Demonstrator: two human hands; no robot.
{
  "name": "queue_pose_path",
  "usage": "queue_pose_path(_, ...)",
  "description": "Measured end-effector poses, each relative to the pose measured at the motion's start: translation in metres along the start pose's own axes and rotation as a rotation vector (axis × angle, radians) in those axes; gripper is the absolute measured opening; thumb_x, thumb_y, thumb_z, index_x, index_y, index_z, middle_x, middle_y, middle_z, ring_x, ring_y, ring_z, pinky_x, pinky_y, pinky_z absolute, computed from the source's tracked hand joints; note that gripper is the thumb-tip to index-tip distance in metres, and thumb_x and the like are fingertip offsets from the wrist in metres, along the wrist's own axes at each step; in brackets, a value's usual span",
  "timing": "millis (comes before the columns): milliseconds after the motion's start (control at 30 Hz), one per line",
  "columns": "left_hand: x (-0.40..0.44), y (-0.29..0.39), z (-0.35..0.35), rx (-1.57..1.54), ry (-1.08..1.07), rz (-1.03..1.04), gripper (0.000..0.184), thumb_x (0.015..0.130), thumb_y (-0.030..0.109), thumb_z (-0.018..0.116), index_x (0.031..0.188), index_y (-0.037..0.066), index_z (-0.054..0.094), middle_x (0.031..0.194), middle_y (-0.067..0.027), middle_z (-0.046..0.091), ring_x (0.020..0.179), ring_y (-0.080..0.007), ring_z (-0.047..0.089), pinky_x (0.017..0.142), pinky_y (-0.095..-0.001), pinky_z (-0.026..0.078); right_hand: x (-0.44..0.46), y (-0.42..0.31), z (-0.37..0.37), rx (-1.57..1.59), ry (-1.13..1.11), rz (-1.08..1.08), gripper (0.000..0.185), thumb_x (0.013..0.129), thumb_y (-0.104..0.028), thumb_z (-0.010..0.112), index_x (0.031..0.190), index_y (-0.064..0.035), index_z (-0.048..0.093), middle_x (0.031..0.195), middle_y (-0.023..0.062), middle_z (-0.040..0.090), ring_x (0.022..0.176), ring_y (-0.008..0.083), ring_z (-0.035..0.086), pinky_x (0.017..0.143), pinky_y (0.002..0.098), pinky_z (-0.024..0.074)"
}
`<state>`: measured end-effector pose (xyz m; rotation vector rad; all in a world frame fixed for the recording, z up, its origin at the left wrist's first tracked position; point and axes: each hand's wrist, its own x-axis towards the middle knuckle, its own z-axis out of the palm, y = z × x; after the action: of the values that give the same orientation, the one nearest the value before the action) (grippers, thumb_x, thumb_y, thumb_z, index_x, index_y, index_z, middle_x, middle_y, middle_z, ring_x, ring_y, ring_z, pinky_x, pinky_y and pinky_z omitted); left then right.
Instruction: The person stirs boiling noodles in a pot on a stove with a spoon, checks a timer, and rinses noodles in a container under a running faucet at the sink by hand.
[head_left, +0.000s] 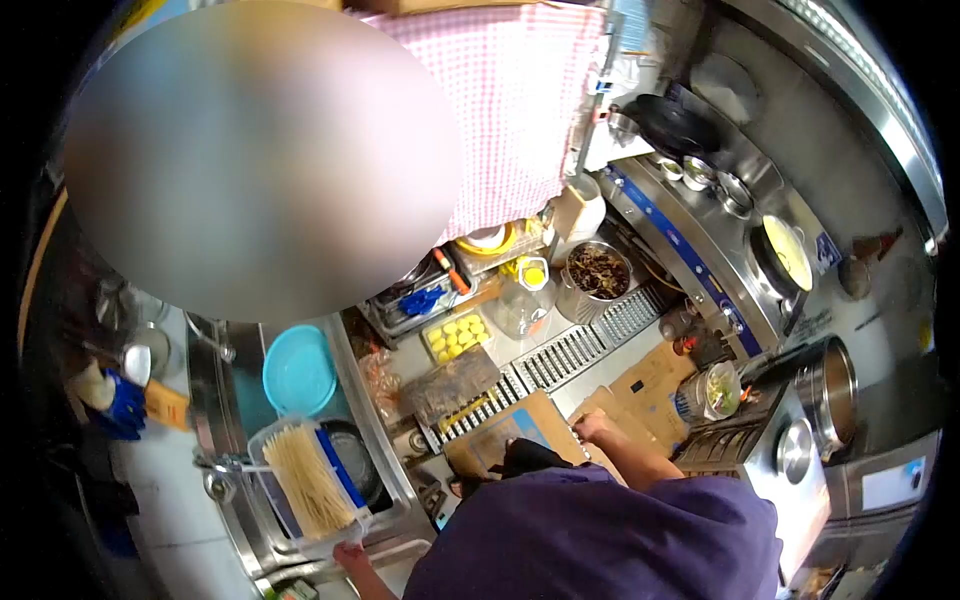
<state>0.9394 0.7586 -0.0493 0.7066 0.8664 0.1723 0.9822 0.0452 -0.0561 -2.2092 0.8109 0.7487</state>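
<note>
My left hand [350, 556] is at the near edge of a clear plastic container [261, 440] set over the steel sink. Its fingers are too small and partly hidden to show whether they grip the rim. Long, thin, pale sticks [305, 480] lie bundled in that container; whether they are skewers or dry noodles I cannot tell. On the other side, my right hand [592, 428] hangs in front of my body above flattened cardboard [640, 395] on the floor. Its fingers look curled, and anything inside them is hidden.
A turquoise basin [300, 370] stands in the sink. Ahead are a tray of yellow round pieces [458, 336], a clear jug [524, 300] and a pot of dark food [597, 272] beside the floor grate [560, 360]. A steel stove [690, 230] with pans runs along the right.
</note>
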Motion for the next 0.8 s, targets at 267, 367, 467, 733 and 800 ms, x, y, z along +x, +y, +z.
queue_pose_path(267, -0.032, -0.007, 0.036, 0.294, -0.064, 0.228, 0.022, 0.084, 0.009, 0.054, 0.104, 0.0, 0.054, 0.083, -0.0076, 0.055, 0.07, -0.0176, 0.055, 0.061, -0.0308, 0.048, 0.026, 0.069, -0.047, 0.122, 0.175, 0.051, 0.027, 0.077, -0.021, 0.059, 0.095, -0.0015, 0.069, 0.074, 0.0101, 0.069, 0.058, 0.021, 0.068, 0.057, 0.0292, 0.0548)
queue_pose_path(367, -0.04, 0.0, 0.041, 0.465, -0.117, 0.179, 0.03, 0.084, 0.006, 0.057, 0.111, -0.001, 0.049, 0.092, -0.0096, 0.052, 0.076, -0.0206, 0.051, 0.066, -0.0318, 0.045, 0.011, 0.091, -0.062, 0.278, 0.195, 0.148, 0.029, 0.077, -0.02, 0.06, 0.097, -0.0018, 0.068, 0.073, 0.0112, 0.069, 0.057, 0.0217, 0.068, 0.058, 0.0296, 0.0558)
queue_pose_path(467, -0.044, 0.004, 0.041, 0.617, -0.175, 0.164, 0.039, 0.081, 0.0, 0.059, 0.117, -0.001, 0.045, 0.096, -0.0094, 0.05, 0.078, -0.0212, 0.047, 0.067, -0.0315, 0.043, -0.001, 0.113, -0.068, 0.313, 0.163, 0.232, 0.029, 0.077, -0.018, 0.061, 0.099, -0.0008, 0.068, 0.076, 0.0133, 0.069, 0.058, 0.0215, 0.068, 0.058, 0.0312, 0.057)
queue_pose_path(733, -0.046, -0.005, 0.039, 0.567, -0.054, 0.172, 0.057, 0.069, -0.01, 0.064, 0.121, 0.002, 0.044, 0.086, -0.0053, 0.05, 0.072, -0.0164, 0.046, 0.059, -0.0296, 0.042, -0.025, 0.133, -0.092, 0.283, 0.121, 0.309, 0.026, 0.077, -0.019, 0.062, 0.095, -0.0003, 0.068, 0.073, 0.0115, 0.069, 0.057, 0.0205, 0.067, 0.056, 0.0297, 0.056)
queue_pose_path(800, -0.049, -0.008, 0.039, 0.552, -0.039, 0.173, 0.057, 0.068, -0.01, 0.064, 0.121, 0.002, 0.044, 0.086, -0.0053, 0.05, 0.071, -0.0163, 0.046, 0.059, -0.0297, 0.042, -0.009, 0.136, -0.088, 0.227, 0.128, 0.263, 0.026, 0.078, -0.021, 0.062, 0.094, -0.0014, 0.069, 0.073, 0.0112, 0.069, 0.057, 0.0204, 0.067, 0.056, 0.0302, 0.056)
